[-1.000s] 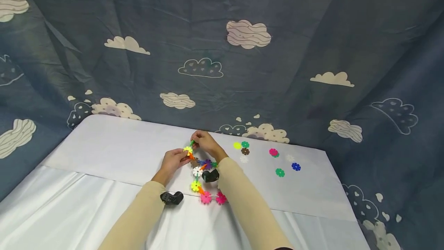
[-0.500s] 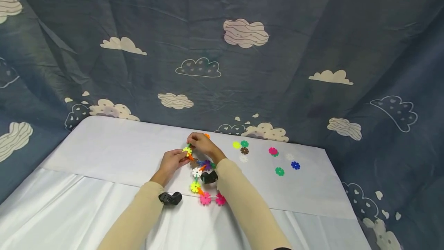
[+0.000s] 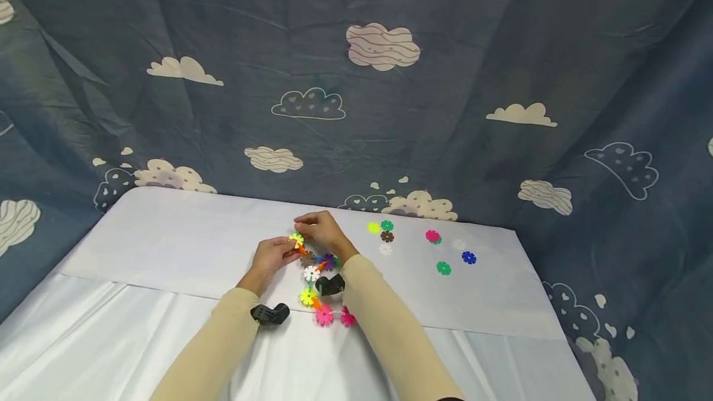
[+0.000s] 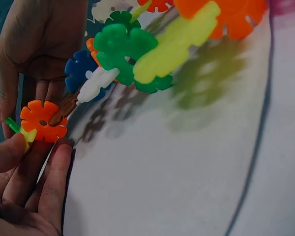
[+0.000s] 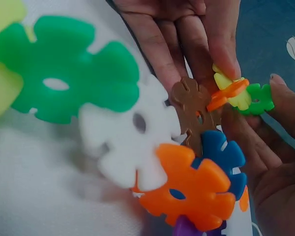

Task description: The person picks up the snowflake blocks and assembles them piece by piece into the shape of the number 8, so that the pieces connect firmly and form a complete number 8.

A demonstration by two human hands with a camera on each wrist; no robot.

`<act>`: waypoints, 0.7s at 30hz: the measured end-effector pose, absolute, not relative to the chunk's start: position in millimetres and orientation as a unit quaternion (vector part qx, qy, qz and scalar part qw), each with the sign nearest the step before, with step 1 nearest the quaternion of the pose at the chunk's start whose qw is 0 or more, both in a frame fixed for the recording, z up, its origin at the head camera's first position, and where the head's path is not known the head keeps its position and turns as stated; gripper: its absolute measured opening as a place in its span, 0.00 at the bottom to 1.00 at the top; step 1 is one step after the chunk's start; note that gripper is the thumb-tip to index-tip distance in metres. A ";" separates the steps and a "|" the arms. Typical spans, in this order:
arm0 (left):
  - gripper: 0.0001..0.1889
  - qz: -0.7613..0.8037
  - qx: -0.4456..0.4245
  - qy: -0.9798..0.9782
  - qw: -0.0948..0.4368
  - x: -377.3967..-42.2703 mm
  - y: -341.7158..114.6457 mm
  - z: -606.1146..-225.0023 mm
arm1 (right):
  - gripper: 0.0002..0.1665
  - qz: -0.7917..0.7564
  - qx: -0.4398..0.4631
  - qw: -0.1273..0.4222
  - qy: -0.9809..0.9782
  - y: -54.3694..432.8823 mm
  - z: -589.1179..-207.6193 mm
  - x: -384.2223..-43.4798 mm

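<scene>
A chain of flower-shaped plastic discs, notched together, runs from the hands toward the table's front. My left hand [image 3: 270, 261] pinches the yellow disc [image 3: 296, 239] at its far end between thumb and fingers. A green disc [image 5: 258, 99] is slotted onto that yellow one, and an orange disc [image 4: 43, 121] joins it on the other side. Around the green disc is my right hand [image 3: 325, 232], fingers loosely extended behind it and thumb standing off its edge in the left wrist view. Brown [image 5: 194, 110], blue [image 5: 224, 162] and white [image 3: 312, 273] discs follow along the chain.
Loose discs lie to the right on the white table [image 3: 184, 234]: yellow [image 3: 374, 228], brown [image 3: 387, 236], blue [image 3: 469, 257], green [image 3: 443, 268] and pink [image 3: 432, 236] among them. The chain's pink discs [image 3: 324, 315] lie near the front. A cloud-patterned curtain [image 3: 312, 166] hangs behind.
The right hand's fingers have loosened from the green disc and shifted slightly. The left hand keeps its pinch on the yellow disc. The head view has turned a little to the right.
</scene>
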State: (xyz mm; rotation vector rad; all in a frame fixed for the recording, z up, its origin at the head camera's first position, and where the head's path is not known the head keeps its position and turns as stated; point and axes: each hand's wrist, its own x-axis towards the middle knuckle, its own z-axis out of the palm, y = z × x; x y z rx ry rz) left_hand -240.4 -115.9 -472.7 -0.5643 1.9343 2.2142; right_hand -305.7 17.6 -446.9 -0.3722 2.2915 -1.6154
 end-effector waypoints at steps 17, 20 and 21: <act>0.14 0.724 -0.198 0.657 0.066 -239.5 -115.5 -471.6 | 0.11 -0.521 -0.138 0.101 0.836 17.0 -448.4 -297.5; 0.16 0.724 -0.180 0.660 0.091 -240.6 -115.3 -471.2 | 0.14 -0.526 -0.125 0.130 0.831 22.4 -447.3 -299.0; 0.17 0.725 -0.171 0.660 0.096 -241.2 -115.1 -470.9 | 0.15 -0.529 -0.125 0.137 0.828 24.1 -446.2 -299.6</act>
